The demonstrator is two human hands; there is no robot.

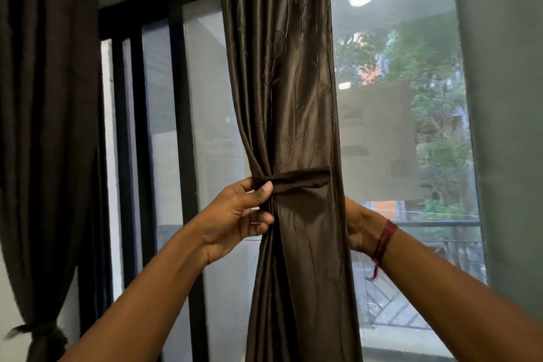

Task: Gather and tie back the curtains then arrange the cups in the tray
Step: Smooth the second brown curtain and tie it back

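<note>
Brown shiny curtain (293, 126) hangs bunched at twelve o'clock, our left hand (235, 220) pinching the tie-back band (296, 181) around it, our right hand (363, 228) hidden behind, grip unclear; we judge knotting comes next.

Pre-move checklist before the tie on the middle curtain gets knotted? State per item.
1. Middle curtain gathered into one bundle: ok, it narrows to a waist at the band.
2. Tie-back band wrapped across the front of the bundle: ok, roughly level.
3. Left hand has the band's end: ok, pinched between thumb and fingers at the curtain's left edge.
4. Right hand has the other end: cannot tell, its fingers are hidden behind the curtain.
5. Band closed or knotted at the back: cannot tell, out of sight.
6. Left curtain already tied: ok, knot visible low down.
</note>
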